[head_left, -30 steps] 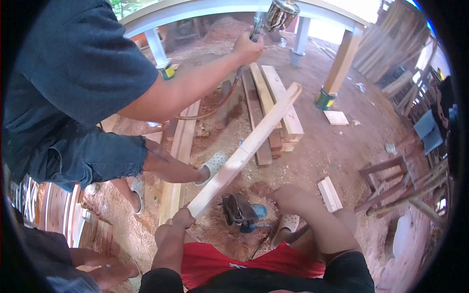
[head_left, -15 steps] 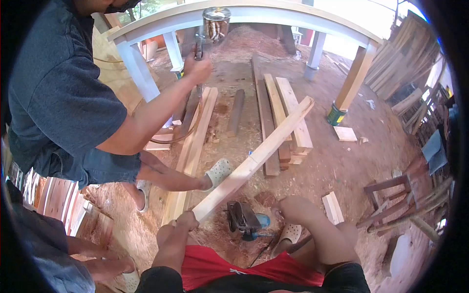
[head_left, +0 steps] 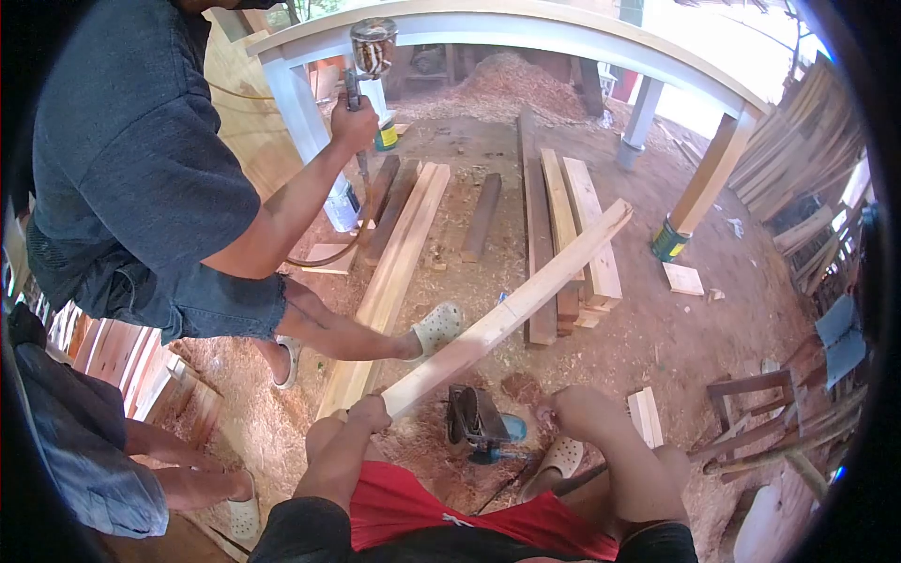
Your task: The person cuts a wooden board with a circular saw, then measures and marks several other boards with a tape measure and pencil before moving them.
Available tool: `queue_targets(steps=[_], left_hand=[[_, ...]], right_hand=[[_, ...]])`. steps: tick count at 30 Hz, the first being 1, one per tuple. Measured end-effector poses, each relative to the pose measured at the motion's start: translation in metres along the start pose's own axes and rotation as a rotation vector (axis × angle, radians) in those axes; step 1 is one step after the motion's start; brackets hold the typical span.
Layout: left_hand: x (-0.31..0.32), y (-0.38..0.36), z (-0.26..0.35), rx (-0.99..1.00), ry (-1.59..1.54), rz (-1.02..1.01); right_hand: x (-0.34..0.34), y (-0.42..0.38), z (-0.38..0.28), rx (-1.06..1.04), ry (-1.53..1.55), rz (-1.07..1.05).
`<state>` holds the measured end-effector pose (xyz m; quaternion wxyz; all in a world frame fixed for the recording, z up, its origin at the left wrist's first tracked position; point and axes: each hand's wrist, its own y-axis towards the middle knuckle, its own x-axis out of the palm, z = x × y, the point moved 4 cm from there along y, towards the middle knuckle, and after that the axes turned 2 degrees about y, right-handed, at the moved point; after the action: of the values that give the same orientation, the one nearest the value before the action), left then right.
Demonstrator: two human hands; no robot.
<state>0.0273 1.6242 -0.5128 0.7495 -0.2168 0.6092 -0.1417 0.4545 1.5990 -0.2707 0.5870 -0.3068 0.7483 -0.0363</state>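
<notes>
My left hand is closed round the near end of a long pale wooden beam. The beam slants away to the right, its far end over a stack of timber. My right hand hangs near my right knee, to the right of a blue power tool on the ground; its fingers are too unclear to tell what they hold, if anything. The power tool lies below the beam, among sawdust.
At the left a person holds a spray gun beside a white table frame on cans. Another person's legs show lower left. Planks lie on the ground; a wooden frame stands right.
The scene has shifted slightly right in view. The person's spray gun has moved left relative to the table. My left hand still holds the beam.
</notes>
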Motion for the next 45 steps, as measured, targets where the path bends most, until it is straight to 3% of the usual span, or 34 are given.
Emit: queue_targets(steps=[5,8,11,26,29,38,41,45], left_hand=[[0.011,0.011,-0.008,0.051,0.029,-0.008],[0.001,0.004,0.002,-0.054,0.057,-0.156],[0.012,0.011,-0.007,0.041,0.036,0.018],[0.000,0.003,0.000,0.017,0.014,-0.041],[-0.003,0.000,0.004,-0.055,0.067,-0.147],[-0.001,0.000,0.003,0.019,0.009,-0.027],[-0.011,-0.007,0.009,-0.067,0.031,-0.121],[0.002,0.003,0.000,-0.016,0.030,-0.058]], right_hand=[[0.008,0.007,0.005,0.022,-0.049,-0.035],[0.010,0.007,0.006,0.035,-0.064,-0.040],[0.007,0.005,0.003,0.007,-0.031,-0.016],[0.002,0.004,-0.005,0.007,-0.055,-0.030],[-0.005,0.000,-0.011,-0.002,-0.026,-0.008],[0.003,0.003,-0.003,-0.024,-0.053,-0.013],[0.005,0.004,-0.001,-0.047,-0.038,0.005],[0.005,0.003,-0.001,-0.008,-0.017,-0.034]])
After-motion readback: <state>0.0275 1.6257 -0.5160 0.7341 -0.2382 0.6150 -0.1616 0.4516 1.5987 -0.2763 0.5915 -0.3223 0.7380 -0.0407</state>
